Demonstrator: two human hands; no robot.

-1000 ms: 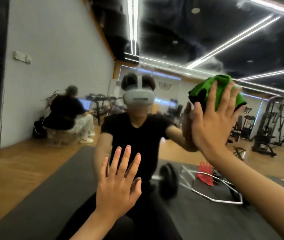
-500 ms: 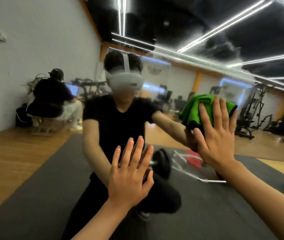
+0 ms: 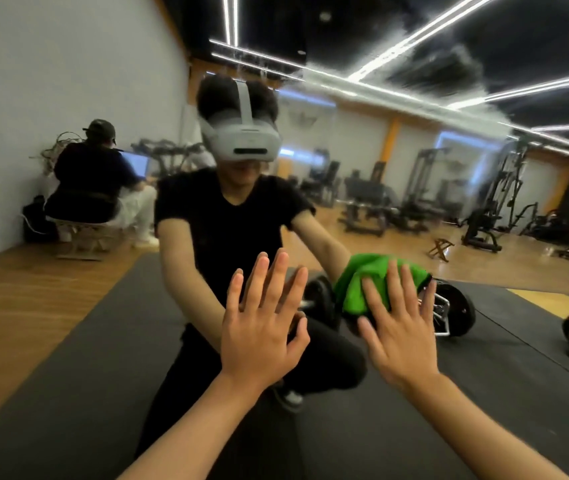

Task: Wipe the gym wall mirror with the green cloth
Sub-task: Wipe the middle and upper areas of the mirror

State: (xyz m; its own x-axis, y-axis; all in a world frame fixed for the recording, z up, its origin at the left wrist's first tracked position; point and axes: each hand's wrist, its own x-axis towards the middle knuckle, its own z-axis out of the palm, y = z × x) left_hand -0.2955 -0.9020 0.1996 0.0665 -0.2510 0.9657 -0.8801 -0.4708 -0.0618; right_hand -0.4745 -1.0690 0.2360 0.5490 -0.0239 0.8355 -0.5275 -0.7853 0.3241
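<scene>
The right hand (image 3: 399, 327), fingers straight and spread, presses the bunched green cloth (image 3: 362, 285) against the mirror (image 3: 414, 202); the cloth sits under and beyond the fingers, toward eleven o'clock. At nine o'clock from it, the left hand (image 3: 262, 327) lies flat on the mirror, fingers apart, holding nothing.

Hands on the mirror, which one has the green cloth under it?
The right hand, pressing the green cloth against the mirror with straight fingers. The left hand lies flat on the glass with nothing under it.
</scene>
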